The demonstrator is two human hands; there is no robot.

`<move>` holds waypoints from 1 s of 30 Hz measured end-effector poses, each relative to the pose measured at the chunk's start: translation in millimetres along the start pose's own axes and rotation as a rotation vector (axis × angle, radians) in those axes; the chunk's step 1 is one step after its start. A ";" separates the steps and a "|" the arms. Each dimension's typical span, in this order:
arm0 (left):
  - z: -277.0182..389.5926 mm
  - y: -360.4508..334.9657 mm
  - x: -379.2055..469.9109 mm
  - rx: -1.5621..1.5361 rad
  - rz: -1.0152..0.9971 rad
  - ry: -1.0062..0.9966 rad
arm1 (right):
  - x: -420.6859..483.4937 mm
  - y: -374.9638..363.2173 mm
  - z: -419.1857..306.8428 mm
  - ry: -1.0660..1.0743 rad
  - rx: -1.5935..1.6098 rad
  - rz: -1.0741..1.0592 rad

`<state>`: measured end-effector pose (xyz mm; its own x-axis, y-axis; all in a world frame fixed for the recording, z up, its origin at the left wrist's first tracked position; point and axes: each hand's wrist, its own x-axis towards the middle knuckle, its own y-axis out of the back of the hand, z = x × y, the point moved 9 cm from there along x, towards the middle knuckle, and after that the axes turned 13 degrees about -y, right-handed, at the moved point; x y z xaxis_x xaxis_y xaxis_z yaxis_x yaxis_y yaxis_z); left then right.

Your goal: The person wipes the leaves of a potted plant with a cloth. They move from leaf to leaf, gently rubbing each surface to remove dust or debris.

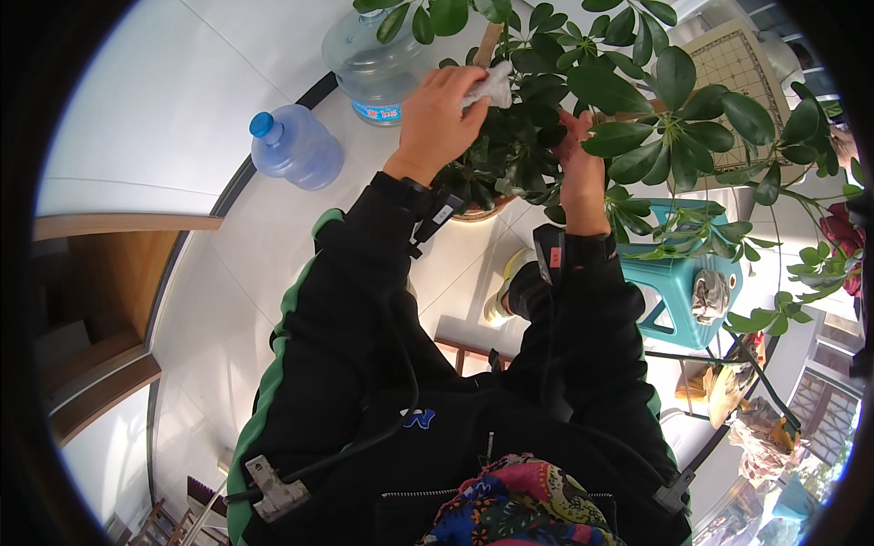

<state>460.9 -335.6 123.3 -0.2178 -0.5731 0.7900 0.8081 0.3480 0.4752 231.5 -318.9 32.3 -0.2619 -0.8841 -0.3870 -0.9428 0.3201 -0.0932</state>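
Note:
A leafy potted plant point(676, 130), seemingly a schefflera, spreads over the top middle and right. My left hand point(440, 116) is closed on a crumpled white cloth or tissue point(493, 87) at the plant's left side, beside a wooden stake point(488, 45). My right hand point(580, 160) reaches up among the leaves, palm towards the foliage; leaves hide part of its fingers, and whether it holds a leaf cannot be told. Below the foliage shows the rim of a pot in a woven basket point(481, 213).
Two plastic water bottles, one large point(379, 61) and one smaller with a blue cap point(300, 147), stand left of the plant. A teal plastic stool point(683, 293) with a crumpled grey cloth point(711, 296) is at right, near a gridded board point(730, 89). An open wooden cabinet point(116, 293) is at left.

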 end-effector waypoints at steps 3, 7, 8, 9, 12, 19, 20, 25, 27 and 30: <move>9.0 -18.4 -3.9 0.015 -0.117 0.006 | 21.0 -5.6 12.4 -0.177 0.056 -0.097; 17.7 -33.6 -7.4 0.008 -0.186 -0.004 | 19.5 -18.9 10.2 -0.173 -0.001 -0.210; 20.3 -35.3 -8.8 0.020 -0.192 -0.008 | 15.5 -22.1 11.6 -0.192 -0.012 -0.229; 21.0 -36.9 -8.6 0.003 -0.188 -0.004 | 10.8 -24.8 7.8 -0.156 -0.007 -0.246; 23.5 -39.9 -7.7 -0.066 -0.166 0.000 | -0.8 -31.8 4.3 -0.131 0.077 -0.248; 35.1 -52.7 -7.8 -0.382 -0.217 0.000 | -26.6 -30.2 -17.5 0.159 -0.079 -0.229; 35.8 -54.9 -8.3 -0.454 -0.233 0.022 | -24.1 -29.1 -14.1 0.101 0.016 -0.251; 11.9 -44.0 -7.7 -0.770 -0.139 0.296 | -12.0 -31.5 1.4 -0.119 0.173 -0.342; -14.1 -31.6 -5.5 -0.850 0.050 0.472 | -9.7 -28.3 1.6 -0.084 0.138 -0.324; -45.3 -6.9 -6.1 -0.790 0.317 0.571 | -3.8 -20.6 -1.1 0.024 0.190 -0.238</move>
<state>481.4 -368.1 97.7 0.1947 -0.8793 0.4346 0.9579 0.0752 -0.2769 251.7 -322.5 36.7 -0.0453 -0.9490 -0.3119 -0.9234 0.1589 -0.3495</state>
